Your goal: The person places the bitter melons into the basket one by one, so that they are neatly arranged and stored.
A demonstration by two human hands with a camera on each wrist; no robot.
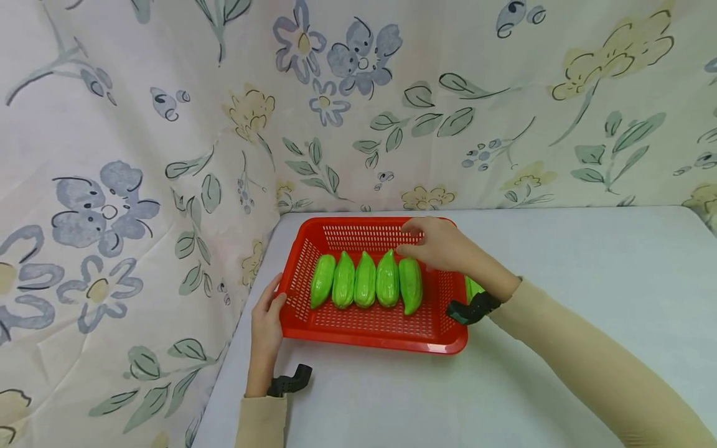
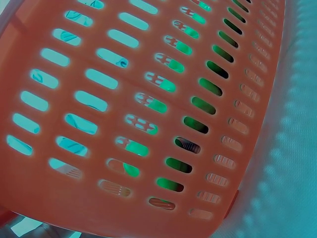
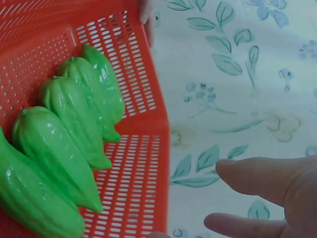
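Note:
Inside a red plastic basket [image 1: 370, 345] lie several shiny green ribbed gourds [image 1: 365, 280], side by side in a row with tapered ends. My left hand [image 1: 267, 326] grips the basket's left rim, the thumb over the edge. Above the right part of the basket is my right hand [image 1: 437, 244], near the rightmost gourd [image 1: 411, 286], with its fingers apart and nothing held. In the right wrist view, the thumb and fingers [image 3: 257, 178] of that hand stand away from the gourds [image 3: 54, 148]. Through the slots of the basket wall [image 2: 109, 119], the left wrist view shows bits of green.
More green [image 1: 473, 287] shows just right of the basket, partly hidden behind the right forearm. The basket stands on a white-covered table [image 1: 588, 280]. Floral cloth [image 1: 426, 124] hangs behind the table and along its left side.

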